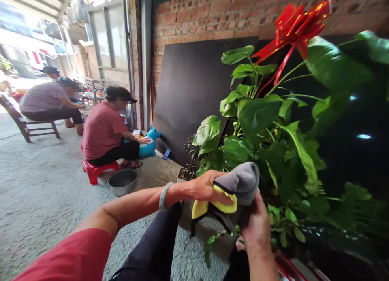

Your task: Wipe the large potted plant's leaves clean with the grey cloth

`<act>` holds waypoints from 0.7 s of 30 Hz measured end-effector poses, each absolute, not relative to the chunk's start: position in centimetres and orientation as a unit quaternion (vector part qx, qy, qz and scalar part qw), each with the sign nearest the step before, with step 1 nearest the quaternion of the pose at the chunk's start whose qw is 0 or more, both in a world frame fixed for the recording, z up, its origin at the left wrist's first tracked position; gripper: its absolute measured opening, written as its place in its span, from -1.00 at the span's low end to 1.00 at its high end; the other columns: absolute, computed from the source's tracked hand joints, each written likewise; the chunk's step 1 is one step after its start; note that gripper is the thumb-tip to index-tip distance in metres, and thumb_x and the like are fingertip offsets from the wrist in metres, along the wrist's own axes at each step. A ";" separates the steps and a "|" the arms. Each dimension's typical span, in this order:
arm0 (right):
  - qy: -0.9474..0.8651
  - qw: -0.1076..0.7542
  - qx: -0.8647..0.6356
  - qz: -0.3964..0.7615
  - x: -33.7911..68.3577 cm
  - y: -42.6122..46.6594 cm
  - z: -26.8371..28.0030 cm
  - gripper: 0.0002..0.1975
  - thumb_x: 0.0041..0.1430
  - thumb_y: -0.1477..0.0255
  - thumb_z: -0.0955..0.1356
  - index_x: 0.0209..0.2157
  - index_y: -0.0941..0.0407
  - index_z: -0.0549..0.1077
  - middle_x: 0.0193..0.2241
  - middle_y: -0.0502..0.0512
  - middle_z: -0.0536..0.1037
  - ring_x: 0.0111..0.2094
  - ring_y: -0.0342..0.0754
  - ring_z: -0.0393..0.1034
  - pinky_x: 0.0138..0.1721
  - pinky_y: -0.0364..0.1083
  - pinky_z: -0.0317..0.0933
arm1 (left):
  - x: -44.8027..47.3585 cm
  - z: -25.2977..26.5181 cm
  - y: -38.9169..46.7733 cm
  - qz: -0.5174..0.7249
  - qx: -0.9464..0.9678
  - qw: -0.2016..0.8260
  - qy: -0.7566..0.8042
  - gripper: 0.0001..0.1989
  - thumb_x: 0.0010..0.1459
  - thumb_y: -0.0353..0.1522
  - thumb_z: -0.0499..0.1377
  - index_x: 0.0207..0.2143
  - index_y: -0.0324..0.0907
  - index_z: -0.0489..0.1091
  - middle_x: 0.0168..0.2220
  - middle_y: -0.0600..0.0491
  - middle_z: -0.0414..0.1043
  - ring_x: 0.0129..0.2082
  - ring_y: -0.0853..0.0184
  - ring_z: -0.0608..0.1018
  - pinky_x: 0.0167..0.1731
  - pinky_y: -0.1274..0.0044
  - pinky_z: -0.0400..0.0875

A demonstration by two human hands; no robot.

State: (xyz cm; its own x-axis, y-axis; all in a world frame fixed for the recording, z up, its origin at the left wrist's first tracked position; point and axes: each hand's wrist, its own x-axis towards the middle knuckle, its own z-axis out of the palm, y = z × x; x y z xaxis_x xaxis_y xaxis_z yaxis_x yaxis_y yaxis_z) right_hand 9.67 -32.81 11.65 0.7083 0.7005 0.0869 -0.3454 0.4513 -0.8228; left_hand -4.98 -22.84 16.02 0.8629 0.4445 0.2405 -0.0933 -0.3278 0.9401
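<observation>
A grey and yellow cloth (240, 182) with black edging is bunched up between my hands. My left hand (206, 188), below a pale bangle (164, 195), is closed on it, with a yellow fold around the fingers. From the right, my right hand (258, 224) grips the cloth's lower side; its fingertips are partly hidden behind the fabric. Just beyond the cloth stands a large leafy plant (258, 115), its broad green leaves close to both hands. A red ribbon bow (296, 30) sits among its upper leaves.
A person in a red shirt (103, 129) sits on a red stool (99, 171), one hand on a blue toy animal (148, 145). Near them is a grey basin (122, 182). Another person (45, 96) sits on a wooden chair (28, 125). A dark board (194, 94) leans against the brick wall (194, 18).
</observation>
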 end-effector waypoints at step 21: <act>-0.148 0.849 -0.455 0.227 8.6 -29.5 10.9 -0.56 -0.24 0.22 0.57 -0.25 0.04 0.55 -0.33 -0.05 0.61 -0.28 -0.05 0.46 -0.21 -0.09 0.35 | -5.6 14.3 -18.8 0.147 0.707 0.675 0.150 -0.69 -0.18 -0.34 0.46 -0.34 -0.20 0.52 -0.34 0.15 0.56 -0.33 0.36 0.57 -0.27 0.58 0.47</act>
